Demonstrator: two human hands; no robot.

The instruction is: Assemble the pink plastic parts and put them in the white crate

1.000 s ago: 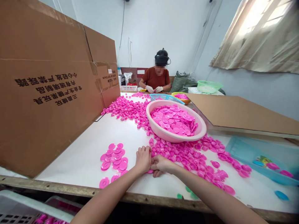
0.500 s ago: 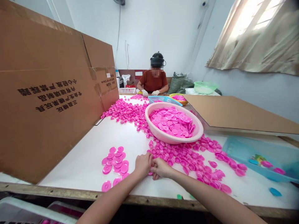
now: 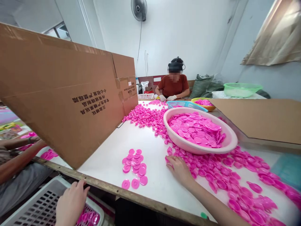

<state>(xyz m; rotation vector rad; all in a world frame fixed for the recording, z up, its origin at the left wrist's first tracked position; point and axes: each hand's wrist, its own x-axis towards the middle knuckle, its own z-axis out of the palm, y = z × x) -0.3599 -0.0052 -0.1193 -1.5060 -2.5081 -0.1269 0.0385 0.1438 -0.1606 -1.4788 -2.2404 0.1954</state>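
Observation:
My left hand [image 3: 71, 201] hangs below the table edge over a white slotted crate [image 3: 35, 207] that holds a few pink parts [image 3: 90, 217]. Its fingers curl downward and hide whatever is in them. My right hand [image 3: 179, 169] rests on the white table [image 3: 110, 157] at the near edge of a long heap of pink caps [image 3: 223, 175]. Thumb and forefinger pinch a cap there. A small group of flat pink discs [image 3: 134, 166] lies to its left. Just behind it stands a pink basin [image 3: 231, 142] full of discs.
A big cardboard flap [image 3: 70, 94] walls off the left side, and another cardboard sheet [image 3: 258, 119] lies at the right. A person's arm [image 3: 16, 163] shows at far left. A gloved co-worker [image 3: 174, 84] sits at the far end by a blue basket [image 3: 185, 104].
My hands were joined at the heap's near edge. The left has since dropped down to the crate while the right stayed among the caps. The view has swung left.

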